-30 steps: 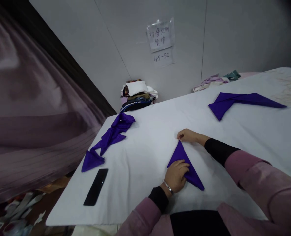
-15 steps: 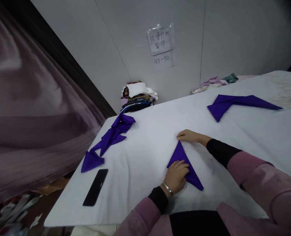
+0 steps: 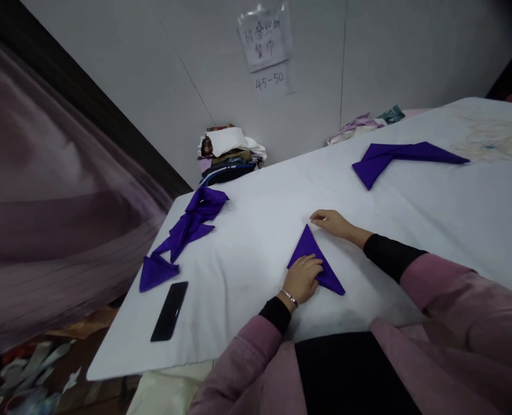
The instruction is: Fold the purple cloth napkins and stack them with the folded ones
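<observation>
A purple napkin (image 3: 307,245), folded into a triangle, lies on the white-covered table in front of me, one point facing away. My left hand (image 3: 302,278) rests flat across its middle, fingers stretched out and pressing on the cloth. Just beyond the far point, my right hand (image 3: 331,223) hovers with thumb and forefinger slightly apart. Nothing shows between those fingers, and a small gap separates them from the napkin. The lower right corner of the triangle sticks out past my left hand; part of its left edge is covered.
Crumpled purple cloths (image 3: 187,227) lie along the table's left side, above a black phone (image 3: 169,311). Another folded purple cloth (image 3: 386,158) lies at the far right. A stack of folded clothes (image 3: 230,155) and a cloth pile (image 3: 360,125) sit against the wall. A curtain (image 3: 66,202) hangs at left.
My right hand has let go of the napkin's far point and moved slightly off it. My left hand stays on the napkin. The whole view has shifted with my head.
</observation>
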Demonstrator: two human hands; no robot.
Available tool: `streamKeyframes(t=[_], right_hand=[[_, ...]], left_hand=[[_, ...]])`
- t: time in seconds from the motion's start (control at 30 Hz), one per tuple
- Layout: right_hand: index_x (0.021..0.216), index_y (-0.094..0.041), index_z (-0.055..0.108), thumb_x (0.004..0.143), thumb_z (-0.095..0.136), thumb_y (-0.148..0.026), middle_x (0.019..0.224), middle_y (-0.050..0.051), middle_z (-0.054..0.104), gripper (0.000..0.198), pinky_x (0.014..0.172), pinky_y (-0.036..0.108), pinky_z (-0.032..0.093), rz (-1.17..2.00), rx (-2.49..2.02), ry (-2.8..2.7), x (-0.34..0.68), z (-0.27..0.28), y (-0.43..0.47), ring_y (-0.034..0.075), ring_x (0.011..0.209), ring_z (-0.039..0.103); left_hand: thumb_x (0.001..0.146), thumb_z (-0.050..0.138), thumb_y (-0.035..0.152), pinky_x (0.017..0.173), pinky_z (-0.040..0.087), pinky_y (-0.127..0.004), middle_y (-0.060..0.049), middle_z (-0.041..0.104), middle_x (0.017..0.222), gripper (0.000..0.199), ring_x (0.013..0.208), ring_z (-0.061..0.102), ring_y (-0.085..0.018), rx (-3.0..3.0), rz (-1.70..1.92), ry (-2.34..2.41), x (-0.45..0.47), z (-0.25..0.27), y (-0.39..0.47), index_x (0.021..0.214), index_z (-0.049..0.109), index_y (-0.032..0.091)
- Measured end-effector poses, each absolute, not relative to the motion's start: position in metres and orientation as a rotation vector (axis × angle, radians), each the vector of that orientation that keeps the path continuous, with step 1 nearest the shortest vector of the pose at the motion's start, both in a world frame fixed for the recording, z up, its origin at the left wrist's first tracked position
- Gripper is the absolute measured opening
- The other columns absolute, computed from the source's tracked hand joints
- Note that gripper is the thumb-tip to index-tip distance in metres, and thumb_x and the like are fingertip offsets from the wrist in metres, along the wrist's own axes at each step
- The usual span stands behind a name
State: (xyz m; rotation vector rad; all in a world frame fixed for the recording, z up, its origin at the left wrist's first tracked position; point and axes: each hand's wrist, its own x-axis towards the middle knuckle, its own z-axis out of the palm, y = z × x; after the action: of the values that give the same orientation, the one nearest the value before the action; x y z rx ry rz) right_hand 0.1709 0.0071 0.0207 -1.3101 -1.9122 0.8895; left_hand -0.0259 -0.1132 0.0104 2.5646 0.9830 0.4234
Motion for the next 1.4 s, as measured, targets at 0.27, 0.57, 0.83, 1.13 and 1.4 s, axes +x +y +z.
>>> streamKeyframes(t=[0.27, 0.57, 0.83, 1.13, 1.4], right_hand=[[0.094, -0.021, 0.063, 0.084, 0.049, -0.043, 0.092, 0.006, 0.065, 0.028, 0.073, 0.033, 0.046, 0.990, -1.282, -1.887, 0.203, 0.026, -0.150, 0.020, 0.081, 0.058], [0.107, -0.021, 0.052, 0.084, 0.055, -0.041, 0.102, 0.010, 0.058, 0.031, 0.079, 0.038, 0.046, 0.344, -1.339, -2.019, 0.174, 0.015, -0.192, 0.024, 0.095, 0.054], [0.091, -0.017, 0.055, 0.085, 0.052, -0.024, 0.088, 0.009, 0.058, 0.010, 0.073, 0.035, 0.043, 0.092, -1.358, -2.155, 0.160, 0.013, -0.181, 0.023, 0.084, 0.051], [0.083, -0.017, 0.061, 0.085, 0.042, -0.009, 0.078, 0.008, 0.058, 0.020, 0.068, 0.033, 0.039, -0.105, -1.322, -2.251, 0.159, 0.008, -0.182, 0.021, 0.076, 0.049], [0.071, -0.018, 0.061, 0.084, 0.043, -0.007, 0.074, 0.006, 0.056, 0.025, 0.063, 0.032, 0.036, -0.152, -1.325, -2.314, 0.160, 0.003, -0.182, 0.019, 0.070, 0.046]], left_hand=[[0.069, 0.051, 0.003, 0.103, 0.034, -0.044, -0.007, 0.059, 0.121, 0.035, 0.124, 0.043, -0.023, 2.548, 0.472, 0.983, -0.026, 0.009, -0.112, 0.100, 0.057, 0.019], [0.068, 0.052, 0.002, 0.104, 0.034, -0.046, -0.008, 0.059, 0.121, 0.037, 0.123, 0.044, -0.023, 2.518, 0.514, 1.015, -0.025, 0.005, -0.110, 0.100, 0.058, 0.018], [0.068, 0.053, 0.003, 0.103, 0.035, -0.046, -0.008, 0.060, 0.120, 0.036, 0.122, 0.045, -0.024, 2.525, 0.530, 1.013, -0.023, 0.005, -0.110, 0.101, 0.058, 0.018], [0.069, 0.054, 0.003, 0.104, 0.034, -0.045, -0.008, 0.059, 0.122, 0.041, 0.123, 0.044, -0.024, 2.534, 0.491, 1.027, -0.023, 0.004, -0.110, 0.107, 0.057, 0.017], [0.071, 0.049, 0.006, 0.107, 0.031, -0.045, -0.008, 0.053, 0.130, 0.052, 0.127, 0.039, -0.024, 2.585, 0.417, 0.977, -0.027, 0.009, -0.112, 0.122, 0.050, 0.016]])
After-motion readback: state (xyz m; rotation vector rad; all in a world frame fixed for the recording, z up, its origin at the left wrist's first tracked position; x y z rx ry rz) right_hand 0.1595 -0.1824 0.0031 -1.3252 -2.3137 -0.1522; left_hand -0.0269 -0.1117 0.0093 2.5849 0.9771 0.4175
